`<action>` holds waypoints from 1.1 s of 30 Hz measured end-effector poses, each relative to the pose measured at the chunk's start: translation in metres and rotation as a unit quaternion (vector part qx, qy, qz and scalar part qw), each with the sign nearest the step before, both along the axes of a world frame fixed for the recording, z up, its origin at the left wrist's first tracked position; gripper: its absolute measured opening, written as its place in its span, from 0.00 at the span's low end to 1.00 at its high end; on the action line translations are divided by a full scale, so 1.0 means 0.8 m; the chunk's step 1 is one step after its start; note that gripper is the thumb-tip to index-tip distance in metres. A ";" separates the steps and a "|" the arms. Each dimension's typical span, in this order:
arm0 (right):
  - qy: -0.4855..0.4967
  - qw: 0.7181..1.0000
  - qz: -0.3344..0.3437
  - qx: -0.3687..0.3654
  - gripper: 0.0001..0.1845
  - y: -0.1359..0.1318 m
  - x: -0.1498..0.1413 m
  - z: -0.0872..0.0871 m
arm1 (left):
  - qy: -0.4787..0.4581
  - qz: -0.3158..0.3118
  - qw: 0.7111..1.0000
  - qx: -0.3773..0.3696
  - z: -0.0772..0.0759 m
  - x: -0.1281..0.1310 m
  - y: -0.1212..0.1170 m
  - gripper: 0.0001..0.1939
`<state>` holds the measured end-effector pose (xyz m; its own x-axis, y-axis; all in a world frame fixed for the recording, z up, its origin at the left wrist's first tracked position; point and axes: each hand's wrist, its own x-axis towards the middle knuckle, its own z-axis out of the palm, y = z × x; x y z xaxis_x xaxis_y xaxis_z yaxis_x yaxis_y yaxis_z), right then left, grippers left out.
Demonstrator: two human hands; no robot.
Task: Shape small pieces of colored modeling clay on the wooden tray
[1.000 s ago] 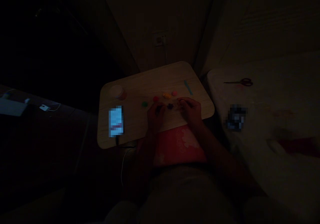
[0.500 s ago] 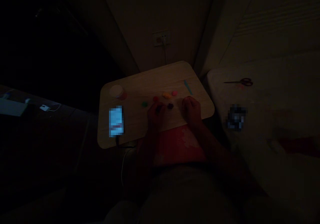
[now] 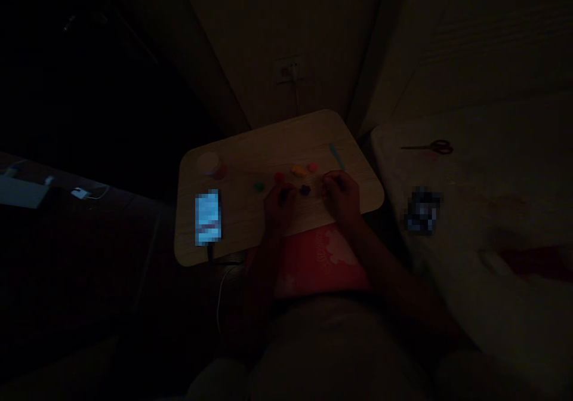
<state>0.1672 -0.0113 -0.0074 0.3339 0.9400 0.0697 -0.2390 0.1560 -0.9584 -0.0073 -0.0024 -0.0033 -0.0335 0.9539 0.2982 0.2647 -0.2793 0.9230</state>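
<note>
The scene is very dark. My left hand rests on the small table with curled fingers; whatever they hold, if anything, is lost in shadow. To its right, my right hand has its thumb and fingers bent together, and their contents cannot be made out. Between the hands lies a dark purple lump, apart from both. Beyond it sit an orange lump and a pink lump. A red lump and a green lump lie near my left hand. A blue flat stick lies beyond my right hand.
The wooden table carries a pale-lidded tub and a lit, blurred screen with a cable. Scissors and a blurred dark object lie on the pale surface at right. A wall socket is behind.
The fingers of my right hand have shifted slightly left, towards the purple lump, and loosened from a tighter curl. My left hand stays nearly in place.
</note>
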 end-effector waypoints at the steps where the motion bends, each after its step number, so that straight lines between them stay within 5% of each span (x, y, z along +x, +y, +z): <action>1: -0.005 1.000 -0.002 -0.006 0.15 0.000 0.000 0.000 | 0.001 -0.001 1.000 -0.001 0.000 0.000 0.000 0.10; 22: -0.007 0.999 -0.011 -0.031 0.10 -0.002 -0.002 0.007 | 0.010 0.005 1.000 0.000 -0.001 0.000 0.001 0.10; 33: -0.048 0.999 0.003 0.020 0.27 -0.002 0.003 -0.002 | 0.008 0.011 1.000 -0.001 -0.004 -0.001 0.002 0.09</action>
